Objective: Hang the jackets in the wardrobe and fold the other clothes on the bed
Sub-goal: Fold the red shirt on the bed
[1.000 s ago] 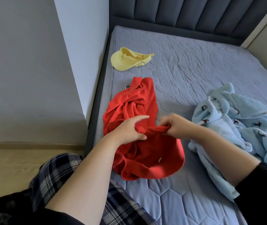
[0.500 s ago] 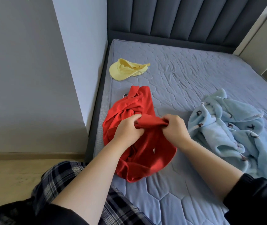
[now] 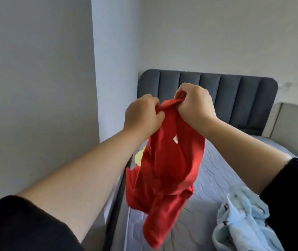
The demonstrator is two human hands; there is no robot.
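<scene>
A red shirt (image 3: 164, 171) hangs in the air above the bed, bunched and twisted, with a small white label showing inside. My left hand (image 3: 141, 115) grips its top edge on the left, and my right hand (image 3: 195, 104) grips the same edge close beside it. Both fists are raised in front of the headboard. A fluffy light blue garment (image 3: 242, 220) with small dark marks lies crumpled on the mattress at the lower right. Behind the red shirt a bit of a yellow garment (image 3: 138, 156) shows on the bed's left side.
The grey quilted mattress (image 3: 215, 180) runs from the dark padded headboard (image 3: 235, 95) towards me. A grey wall (image 3: 36, 87) and a white wall corner (image 3: 115, 69) stand close on the left. A beige cabinet (image 3: 293, 127) stands at the right.
Both hands have lifted the red shirt off the mattress to head height. The view has tilted up from the bed to the headboard and wall.
</scene>
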